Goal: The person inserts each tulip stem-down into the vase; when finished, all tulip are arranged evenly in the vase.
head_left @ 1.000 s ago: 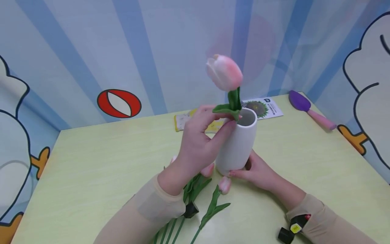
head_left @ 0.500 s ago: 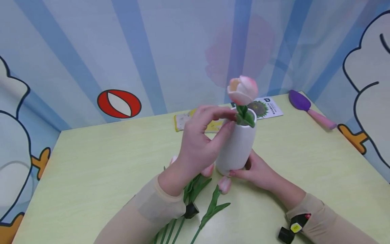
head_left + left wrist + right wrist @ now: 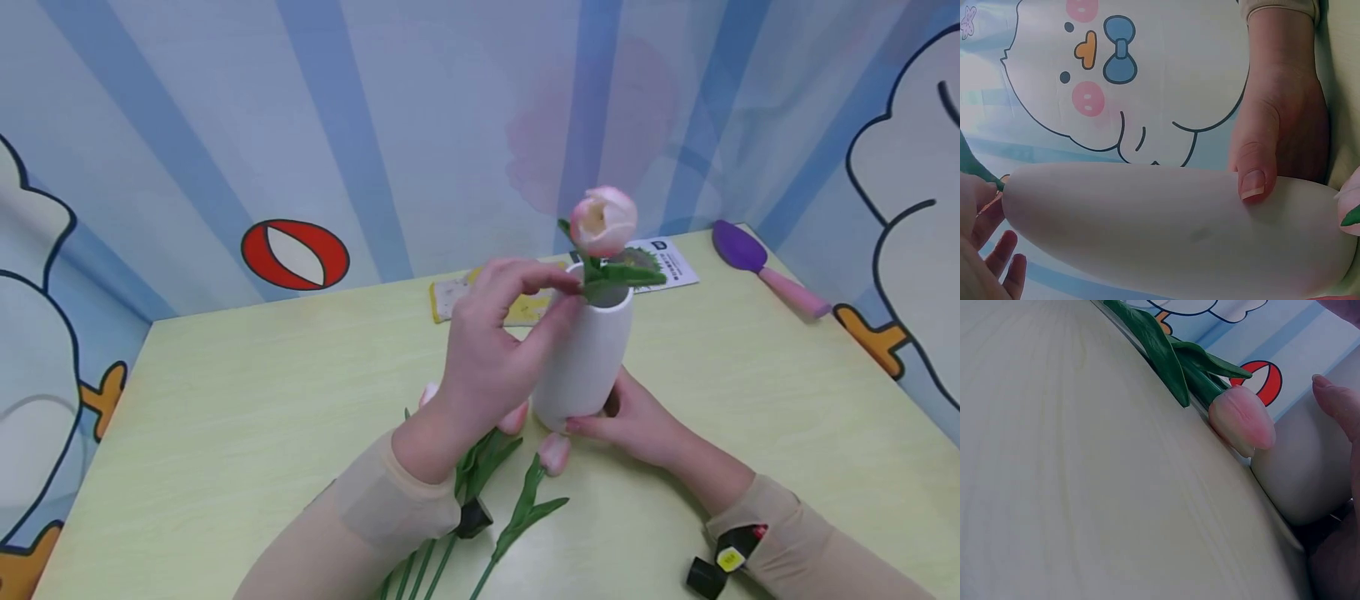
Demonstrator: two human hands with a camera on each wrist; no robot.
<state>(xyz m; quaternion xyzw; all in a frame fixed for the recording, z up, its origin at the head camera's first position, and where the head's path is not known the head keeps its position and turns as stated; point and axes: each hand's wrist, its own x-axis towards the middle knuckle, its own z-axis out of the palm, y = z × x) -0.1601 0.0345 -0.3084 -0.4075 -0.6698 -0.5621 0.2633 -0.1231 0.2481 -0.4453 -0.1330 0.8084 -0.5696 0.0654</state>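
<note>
A white vase [image 3: 587, 358] leans slightly on the table, its mouth upward. One pink-and-white tulip [image 3: 604, 222] stands in it, bloom above the rim and green leaves spread across the mouth. My left hand [image 3: 491, 342] pinches this tulip by its leafy stem at the rim, thumb and forefinger together. Low on the vase, my right hand [image 3: 637, 423] grips the base, and its thumb [image 3: 1254, 181] presses the wall in the left wrist view. The lower stem is hidden inside the vase. Another tulip [image 3: 1242, 419] lies right beside the base.
Several more tulips [image 3: 480, 467] lie under my left forearm, stems toward me. Behind the vase are a yellow-and-white packet [image 3: 450, 302] and a printed card [image 3: 675, 265]. A purple-and-pink trowel [image 3: 765, 268] lies at the back right, near the printed wall.
The upright tulip has sunk lower into the vase, and its bloom and leaves have turned round to the right. My right hand has stayed on the base.
</note>
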